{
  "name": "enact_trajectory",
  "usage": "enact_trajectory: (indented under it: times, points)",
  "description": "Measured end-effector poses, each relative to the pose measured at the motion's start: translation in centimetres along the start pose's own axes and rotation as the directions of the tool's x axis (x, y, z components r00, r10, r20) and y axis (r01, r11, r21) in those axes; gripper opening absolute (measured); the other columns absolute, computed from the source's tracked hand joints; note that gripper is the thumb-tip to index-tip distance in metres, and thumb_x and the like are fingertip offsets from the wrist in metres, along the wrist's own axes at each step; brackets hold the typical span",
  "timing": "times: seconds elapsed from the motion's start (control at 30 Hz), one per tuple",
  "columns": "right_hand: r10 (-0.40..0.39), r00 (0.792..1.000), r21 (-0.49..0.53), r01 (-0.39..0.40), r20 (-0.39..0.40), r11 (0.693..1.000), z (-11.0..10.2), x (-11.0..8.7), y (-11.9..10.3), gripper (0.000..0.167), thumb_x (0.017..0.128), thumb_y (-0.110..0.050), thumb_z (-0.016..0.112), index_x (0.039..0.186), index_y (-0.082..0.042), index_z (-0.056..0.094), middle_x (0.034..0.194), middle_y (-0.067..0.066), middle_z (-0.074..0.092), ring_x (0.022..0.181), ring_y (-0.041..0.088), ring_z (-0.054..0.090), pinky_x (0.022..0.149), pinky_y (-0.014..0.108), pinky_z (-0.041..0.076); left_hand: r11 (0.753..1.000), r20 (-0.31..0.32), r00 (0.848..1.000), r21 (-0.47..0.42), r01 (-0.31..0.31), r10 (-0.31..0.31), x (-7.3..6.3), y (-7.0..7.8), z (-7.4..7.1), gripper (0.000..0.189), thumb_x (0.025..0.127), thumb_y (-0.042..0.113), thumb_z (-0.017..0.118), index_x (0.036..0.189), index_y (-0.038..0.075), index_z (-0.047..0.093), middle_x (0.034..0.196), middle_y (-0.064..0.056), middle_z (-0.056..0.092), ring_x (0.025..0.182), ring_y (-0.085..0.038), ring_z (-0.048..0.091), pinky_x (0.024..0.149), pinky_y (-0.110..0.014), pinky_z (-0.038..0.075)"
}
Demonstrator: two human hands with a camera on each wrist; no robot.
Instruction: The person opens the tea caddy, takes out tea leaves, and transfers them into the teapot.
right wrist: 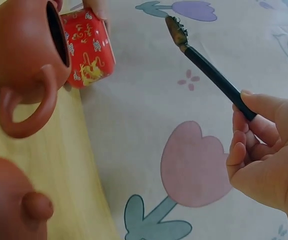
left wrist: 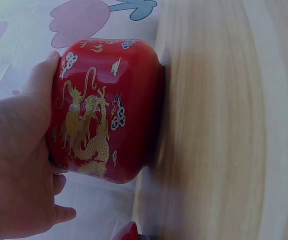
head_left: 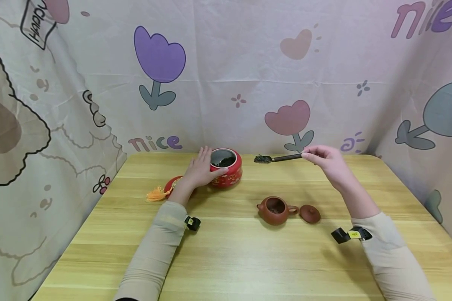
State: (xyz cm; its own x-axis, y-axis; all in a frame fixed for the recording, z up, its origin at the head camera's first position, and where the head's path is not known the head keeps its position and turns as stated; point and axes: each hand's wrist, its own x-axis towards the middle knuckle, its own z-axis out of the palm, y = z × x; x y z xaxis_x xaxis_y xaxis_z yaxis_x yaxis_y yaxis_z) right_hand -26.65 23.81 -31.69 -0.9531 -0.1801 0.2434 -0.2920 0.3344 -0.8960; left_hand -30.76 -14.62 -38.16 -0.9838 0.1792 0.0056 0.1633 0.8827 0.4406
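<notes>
My left hand (head_left: 200, 169) holds a red tea jar (head_left: 227, 177) with a gold dragon design, its thumb across the near side and its fingers along the left. Dark tea leaves (head_left: 226, 162) show inside the jar's open mouth. My right hand (head_left: 325, 163) pinches the end of a tea scoop's dark handle (right wrist: 216, 77) between thumb and fingers. The scoop is raised, level, between jar and hand, with a small heap of dark leaves (head_left: 263, 159) on its tip. Below it stands a brown clay teapot (head_left: 273, 214), uncovered, with some dark bits inside.
The teapot's lid (head_left: 310, 214) lies by its handle on the wooden table (head_left: 226, 259). Left of the jar, partly behind my left wrist, is a red lid (head_left: 172, 184) with an orange tassel (head_left: 157, 194). A printed cloth (head_left: 226, 54) hangs behind the table.
</notes>
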Motion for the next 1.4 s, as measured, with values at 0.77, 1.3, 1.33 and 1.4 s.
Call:
enact_trajectory:
  times: [0.77, 1.3, 1.33, 1.4]
  points:
    - [0.03, 0.999, -0.13, -0.028, 0.013, 0.991, -2.3, -5.0, 2.2, 0.017, 0.097, -0.021, 0.061, 0.103, -0.006, 0.066, 0.091, -0.024, 0.061, 0.087, 0.0, 0.052, 0.076, 0.015, 0.04, 1.0, -0.011, 1.0, -0.005, -0.018, 0.018, 0.0, -0.1, 0.0, 0.109, 0.084, 0.074, 0.052, 0.157, 0.007, 0.006, 0.166, -0.012, 0.001, 0.154, -0.028, -0.004, 0.121, -0.061, 0.007]
    - [0.111, 0.991, -0.198, -0.093, 0.081, 0.976, -2.9, -6.9, 3.3, 0.031, 0.098, -0.028, 0.059, 0.108, 0.001, 0.063, 0.094, -0.018, 0.062, 0.089, 0.004, 0.053, 0.079, 0.016, 0.042, 1.0, -0.004, 1.0, -0.007, -0.015, 0.015, 0.1, -0.1, 0.0, 0.109, 0.083, 0.074, 0.052, 0.157, 0.008, 0.006, 0.166, -0.012, 0.001, 0.154, -0.028, -0.005, 0.121, -0.06, 0.007]
    - [0.115, 0.99, -0.202, -0.096, 0.083, 0.975, -2.9, -7.0, 3.3, 0.031, 0.098, -0.028, 0.059, 0.109, 0.001, 0.063, 0.093, -0.017, 0.062, 0.089, 0.004, 0.052, 0.079, 0.016, 0.042, 1.0, -0.004, 1.0, -0.008, -0.014, 0.014, 0.1, -0.1, 0.0, 0.109, 0.083, 0.074, 0.052, 0.157, 0.008, 0.006, 0.166, -0.011, 0.0, 0.154, -0.028, -0.005, 0.121, -0.06, 0.007]
    - [0.116, 0.989, -0.204, -0.096, 0.088, 0.974, -3.0, -6.9, 3.4, 0.03, 0.098, -0.027, 0.06, 0.108, 0.002, 0.063, 0.093, -0.017, 0.061, 0.088, 0.004, 0.052, 0.078, 0.016, 0.042, 1.0, -0.002, 1.0, -0.011, -0.012, 0.012, 0.1, -0.1, 0.1, 0.11, 0.083, 0.074, 0.052, 0.157, 0.008, 0.006, 0.166, -0.011, -0.001, 0.154, -0.028, -0.005, 0.121, -0.06, 0.007]
